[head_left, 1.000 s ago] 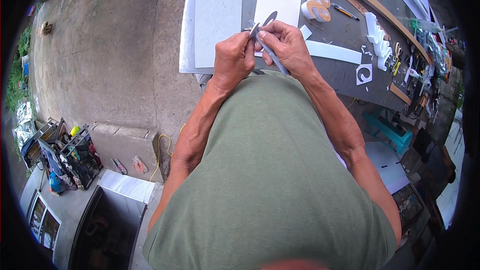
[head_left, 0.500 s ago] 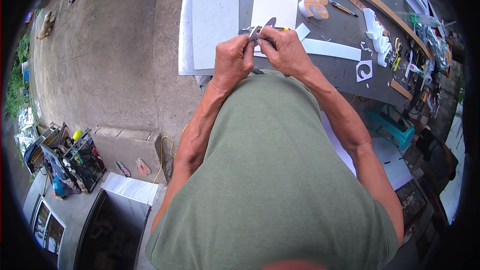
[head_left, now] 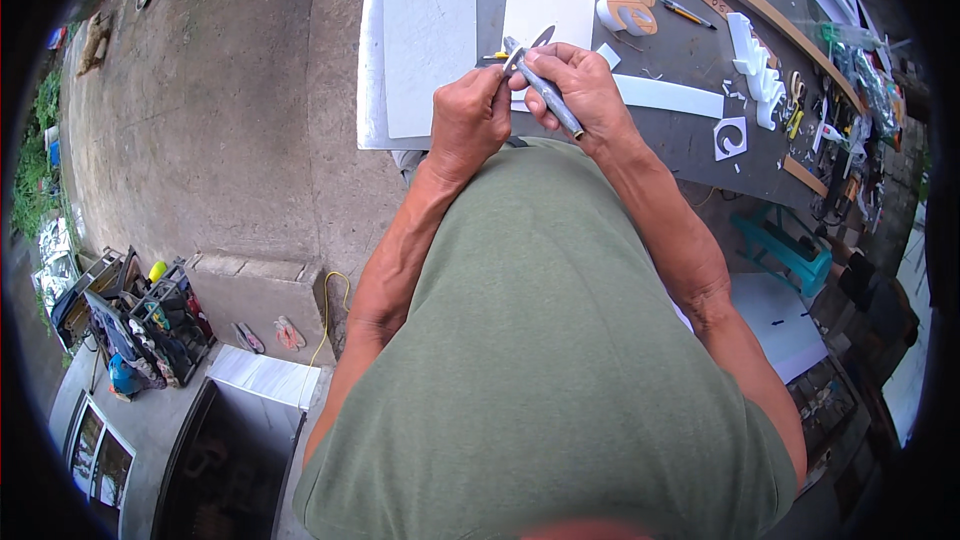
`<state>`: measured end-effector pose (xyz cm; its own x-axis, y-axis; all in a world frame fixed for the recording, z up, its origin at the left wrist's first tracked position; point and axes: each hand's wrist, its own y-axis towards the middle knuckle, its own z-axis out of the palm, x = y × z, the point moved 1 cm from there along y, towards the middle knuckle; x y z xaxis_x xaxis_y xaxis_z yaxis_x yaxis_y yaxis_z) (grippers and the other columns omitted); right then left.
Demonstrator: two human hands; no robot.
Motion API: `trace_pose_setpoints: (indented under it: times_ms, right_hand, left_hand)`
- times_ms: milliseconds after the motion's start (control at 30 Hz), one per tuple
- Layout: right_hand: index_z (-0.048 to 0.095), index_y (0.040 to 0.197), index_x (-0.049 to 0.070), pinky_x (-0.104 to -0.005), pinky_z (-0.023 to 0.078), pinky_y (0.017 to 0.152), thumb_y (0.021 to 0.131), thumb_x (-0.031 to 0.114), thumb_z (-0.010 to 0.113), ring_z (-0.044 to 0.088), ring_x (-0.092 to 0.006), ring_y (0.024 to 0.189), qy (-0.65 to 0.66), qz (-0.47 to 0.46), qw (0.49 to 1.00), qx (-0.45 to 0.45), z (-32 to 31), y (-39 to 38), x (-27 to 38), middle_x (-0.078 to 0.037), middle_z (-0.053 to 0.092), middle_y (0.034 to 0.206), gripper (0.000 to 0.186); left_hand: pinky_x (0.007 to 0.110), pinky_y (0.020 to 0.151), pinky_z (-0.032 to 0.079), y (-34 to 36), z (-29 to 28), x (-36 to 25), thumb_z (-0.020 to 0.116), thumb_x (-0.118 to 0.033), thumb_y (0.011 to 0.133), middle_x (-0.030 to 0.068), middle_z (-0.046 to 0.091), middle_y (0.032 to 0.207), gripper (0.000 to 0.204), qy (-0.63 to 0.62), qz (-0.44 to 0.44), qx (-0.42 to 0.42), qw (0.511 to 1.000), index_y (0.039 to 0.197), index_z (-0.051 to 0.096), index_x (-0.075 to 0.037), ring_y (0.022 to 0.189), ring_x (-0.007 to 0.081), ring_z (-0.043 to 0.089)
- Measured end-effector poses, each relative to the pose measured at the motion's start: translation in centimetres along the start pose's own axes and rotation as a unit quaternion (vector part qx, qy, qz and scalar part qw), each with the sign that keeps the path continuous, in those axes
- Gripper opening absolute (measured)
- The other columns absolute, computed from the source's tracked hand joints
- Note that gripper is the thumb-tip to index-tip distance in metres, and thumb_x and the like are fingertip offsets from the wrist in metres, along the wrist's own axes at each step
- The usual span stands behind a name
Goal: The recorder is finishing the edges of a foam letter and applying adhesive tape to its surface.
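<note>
Left hand (head_left: 470, 112) was curled tight, pinching a curved piece (head_left: 513, 62); right hand (head_left: 592, 95) had fingers wrapped round a grey tool (head_left: 554, 101). Piece's near end? Hidden.

Hands (head_left: 470, 113) partly hide a curved piece (head_left: 545, 36); the desk (head_left: 680, 60) is cropped at its far side; clutter (head_left: 850, 155) at right is indistinct.

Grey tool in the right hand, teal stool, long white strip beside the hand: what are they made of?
Tool: probably metal, dull grey with a faint sheen along its shaft.
Stool: likely moulded plastic, given its even teal colour.
Strip: smooth, plain white; perhaps foam or plastic sheet, though I can't tell which.
</note>
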<state>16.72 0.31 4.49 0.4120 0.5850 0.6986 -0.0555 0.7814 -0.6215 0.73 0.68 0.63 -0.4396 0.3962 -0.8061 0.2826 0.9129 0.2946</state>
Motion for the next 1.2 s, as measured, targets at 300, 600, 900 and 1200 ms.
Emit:
trace_pose_setpoints:
  times_ms: [300, 600, 900, 1200]
  right_hand:
    - [0.063, 0.098, -0.005, -0.0342, 0.052, 0.052, 0.095, 0.008, 0.063, 0.065, -0.0164, 0.055, -0.544, -0.397, 0.737, 0.051, -0.9, 0.0, -1.3, -0.013, 0.071, 0.075, 0.013]
    - [0.061, 0.104, -0.004, -0.0266, 0.047, 0.045, 0.099, 0.010, 0.062, 0.061, -0.0126, 0.052, -0.199, -0.127, 0.971, 0.045, -0.4, -0.7, -0.2, -0.013, 0.071, 0.080, 0.015]
    - [0.061, 0.102, -0.007, -0.0304, 0.049, 0.049, 0.097, 0.008, 0.062, 0.062, -0.0145, 0.053, -0.288, -0.100, 0.951, 0.056, -0.2, -0.3, 0.3, -0.014, 0.069, 0.077, 0.016]
    - [0.056, 0.097, -0.002, -0.0429, 0.052, 0.065, 0.093, 0.002, 0.061, 0.064, -0.0344, 0.074, -0.616, -0.404, 0.674, 0.061, -0.8, -0.4, -1.3, -0.018, 0.060, 0.075, 0.008]
  left_hand:
    - [0.034, 0.053, 0.049, -0.9, 0.0, 0.4, 0.068, 0.004, 0.086, 0.0124, 0.068, 0.073, 0.011, -0.054, -0.050, 0.037, 0.997, 0.096, 0.069, 0.000, 0.061, 0.0225, 0.067]
    - [0.040, 0.053, 0.048, 0.5, -0.6, -1.3, 0.066, 0.005, 0.084, 0.0160, 0.063, 0.071, 0.005, -0.050, -0.019, -0.009, 0.999, 0.084, 0.063, 0.000, 0.058, 0.0319, 0.063]
    - [0.030, 0.051, 0.049, -0.3, -0.3, -0.3, 0.067, 0.004, 0.088, 0.0109, 0.068, 0.071, 0.006, -0.037, -0.025, 0.015, 0.999, 0.092, 0.070, 0.001, 0.059, 0.0170, 0.068]
    - [0.038, 0.052, 0.046, -0.3, -0.3, -0.3, 0.067, 0.003, 0.086, 0.0147, 0.062, 0.069, 0.006, -0.073, -0.074, 0.022, 0.994, 0.083, 0.062, 0.001, 0.057, 0.0291, 0.062]
